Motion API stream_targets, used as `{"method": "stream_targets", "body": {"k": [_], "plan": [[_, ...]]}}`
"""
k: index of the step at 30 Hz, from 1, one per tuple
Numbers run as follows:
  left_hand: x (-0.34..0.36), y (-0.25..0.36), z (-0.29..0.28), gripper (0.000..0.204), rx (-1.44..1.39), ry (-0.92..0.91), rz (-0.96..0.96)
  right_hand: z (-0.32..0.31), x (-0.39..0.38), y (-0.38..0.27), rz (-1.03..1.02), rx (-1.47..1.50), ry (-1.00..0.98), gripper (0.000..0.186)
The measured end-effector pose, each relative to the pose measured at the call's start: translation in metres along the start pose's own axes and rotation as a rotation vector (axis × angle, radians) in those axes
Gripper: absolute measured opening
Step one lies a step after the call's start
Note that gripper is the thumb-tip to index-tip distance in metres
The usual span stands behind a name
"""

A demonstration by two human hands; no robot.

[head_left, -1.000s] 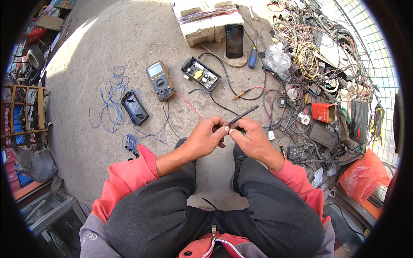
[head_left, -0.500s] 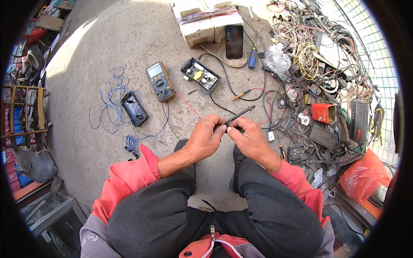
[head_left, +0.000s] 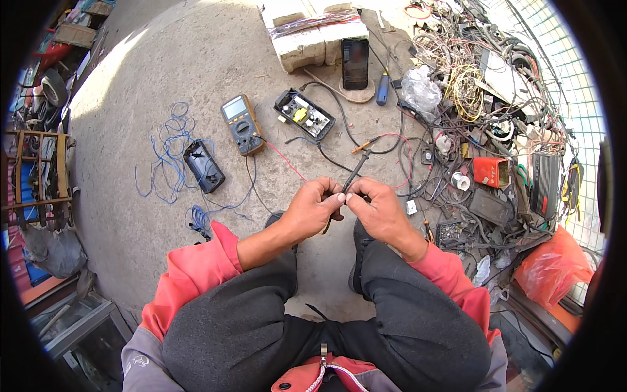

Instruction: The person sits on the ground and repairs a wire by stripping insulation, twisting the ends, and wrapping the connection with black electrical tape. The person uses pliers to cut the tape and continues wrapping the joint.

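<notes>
My left hand (head_left: 312, 212) and my right hand (head_left: 377, 212) meet in front of me, their thumbs and fingers closed on a slim black probe (head_left: 357, 169). One end points up and away from me; something dark and narrow shows below my fingers. Beyond them, a multimeter (head_left: 241, 124) with a lit display has red and dark leads. An orange-tipped probe (head_left: 363, 146) lies on the concrete. An opened black case with a circuit board (head_left: 304, 114) sits right of the meter. An empty-looking black housing (head_left: 204, 165) lies among tangled blue wires (head_left: 171, 175).
At back are a pale foam block (head_left: 300, 49), an upright phone (head_left: 354, 63) and a blue-handled screwdriver (head_left: 383, 90). A heap of cables and scrap (head_left: 467, 91), a red tin (head_left: 491, 171) and a red plastic bag (head_left: 554, 268) crowd the right. A wooden rack (head_left: 36, 170) stands left.
The black probe has swung from slanting toward the right to a steeper angle, its far end moving up and leftward. My fingers have shifted slightly around it.
</notes>
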State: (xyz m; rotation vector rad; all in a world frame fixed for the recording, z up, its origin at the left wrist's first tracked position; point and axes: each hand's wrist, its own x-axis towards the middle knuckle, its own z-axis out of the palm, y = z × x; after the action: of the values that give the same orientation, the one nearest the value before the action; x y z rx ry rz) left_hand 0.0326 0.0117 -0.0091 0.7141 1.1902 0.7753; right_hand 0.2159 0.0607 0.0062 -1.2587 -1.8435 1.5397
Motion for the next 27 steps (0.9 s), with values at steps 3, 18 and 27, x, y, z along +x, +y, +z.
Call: {"method": "stream_targets", "body": {"k": [3,18,27], "plan": [[0.000,0.000,0.000,0.011,-0.005,0.009,-0.020,0.002,0.000,-0.001,0.004,0.020,0.010,0.017],[0.001,-0.003,0.003,0.009,-0.031,0.051,0.078,0.019,-0.002,0.008,0.102,0.157,0.098,0.019],[-0.004,0.005,0.005,0.011,-0.071,-0.034,0.165,0.021,0.003,0.041,0.243,0.239,0.186,0.023]]}}
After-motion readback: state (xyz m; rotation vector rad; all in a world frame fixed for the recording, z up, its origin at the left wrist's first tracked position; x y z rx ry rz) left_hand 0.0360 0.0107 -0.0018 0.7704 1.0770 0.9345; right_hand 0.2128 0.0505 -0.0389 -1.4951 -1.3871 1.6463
